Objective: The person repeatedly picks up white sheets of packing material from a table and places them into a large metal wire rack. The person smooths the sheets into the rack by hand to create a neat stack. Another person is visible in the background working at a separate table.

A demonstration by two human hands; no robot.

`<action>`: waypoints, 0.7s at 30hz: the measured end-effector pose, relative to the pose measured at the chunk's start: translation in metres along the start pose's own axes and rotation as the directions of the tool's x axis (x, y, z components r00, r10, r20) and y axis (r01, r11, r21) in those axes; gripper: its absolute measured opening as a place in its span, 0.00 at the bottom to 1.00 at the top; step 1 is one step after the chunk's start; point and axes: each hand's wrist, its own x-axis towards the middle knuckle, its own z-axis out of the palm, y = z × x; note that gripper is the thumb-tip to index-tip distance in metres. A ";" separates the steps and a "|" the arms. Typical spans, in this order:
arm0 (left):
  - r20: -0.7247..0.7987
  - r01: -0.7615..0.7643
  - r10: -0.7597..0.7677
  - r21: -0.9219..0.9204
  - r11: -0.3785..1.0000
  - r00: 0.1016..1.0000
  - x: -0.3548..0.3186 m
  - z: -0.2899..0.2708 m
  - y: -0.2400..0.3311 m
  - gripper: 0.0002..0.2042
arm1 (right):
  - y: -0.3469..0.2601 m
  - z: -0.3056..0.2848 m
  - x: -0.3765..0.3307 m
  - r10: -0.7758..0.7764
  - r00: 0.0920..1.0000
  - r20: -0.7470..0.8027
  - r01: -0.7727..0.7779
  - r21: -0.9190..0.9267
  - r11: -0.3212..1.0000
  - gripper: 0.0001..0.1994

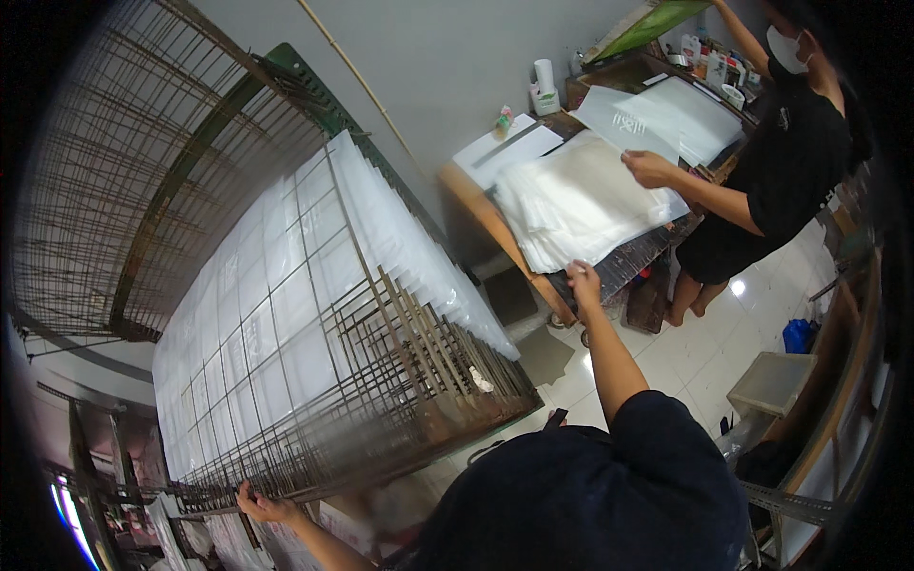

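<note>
Your left hand [266,505], grip loosely spread, is by a wire rack [455,417] of white sheets [257,324]. Beyond, your right hand [585,283] is at the near corner of the plastic stack [583,205] on the tabletop [558,294]; its grip is unclear.

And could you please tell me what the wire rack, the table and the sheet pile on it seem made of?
Wire rack: probably metal, thin bars looking dull and rusty-brown. Table: likely wood, its brown edge board-like. Sheet pile: apparently plastic, whitish, translucent, slightly glossy.
</note>
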 end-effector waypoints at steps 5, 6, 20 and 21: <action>0.033 0.048 -0.047 -0.034 0.998 0.998 -0.001 -0.002 -0.002 0.32 | -0.025 0.013 0.018 -0.055 0.986 -0.160 0.161 0.782 0.602 0.31; 0.041 0.058 -0.056 -0.044 0.997 0.998 -0.001 -0.003 -0.002 0.32 | -0.026 0.017 0.022 -0.077 0.983 -0.165 0.178 0.782 0.597 0.32; 0.026 0.067 -0.067 -0.028 0.997 0.997 0.003 0.000 0.007 0.35 | 0.015 -0.003 0.155 0.397 0.917 0.022 -0.104 0.977 0.186 0.27; 0.021 0.070 -0.070 -0.008 0.998 0.997 0.003 -0.003 0.010 0.36 | 0.013 -0.005 0.160 0.407 0.913 0.035 -0.100 0.985 0.140 0.25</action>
